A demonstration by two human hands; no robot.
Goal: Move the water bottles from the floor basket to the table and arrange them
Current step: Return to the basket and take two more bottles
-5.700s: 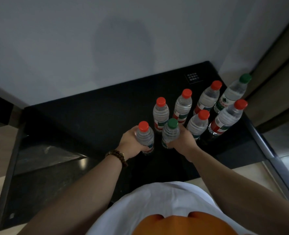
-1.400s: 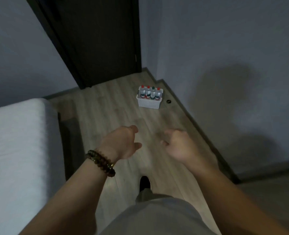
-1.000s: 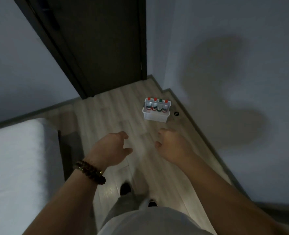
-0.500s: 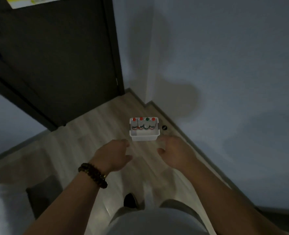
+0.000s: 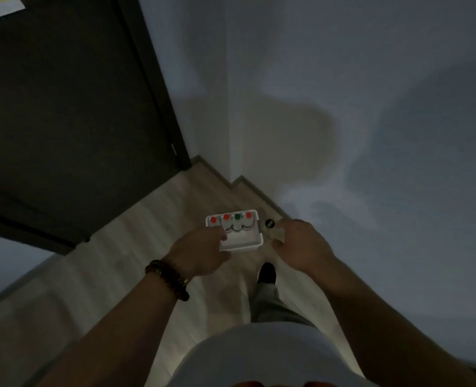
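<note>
Pale wood-plank floor [image 5: 114, 275] carries a white basket [image 5: 242, 245] near the wall corner, a small dark round object [image 5: 269, 224] just beside it.

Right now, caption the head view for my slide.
Both empty hands, left hand and right hand, reach toward the floor basket holding four bottles.

A white basket [image 5: 241, 244] is sitting on the wooden floor [image 5: 97, 275] near the wall corner, holding four bottles [image 5: 231, 223] in a row, three red-capped and one green-capped. The left hand [image 5: 200, 254] and right hand [image 5: 301, 244] are hanging loosely curled above it, seemingly empty.
</note>
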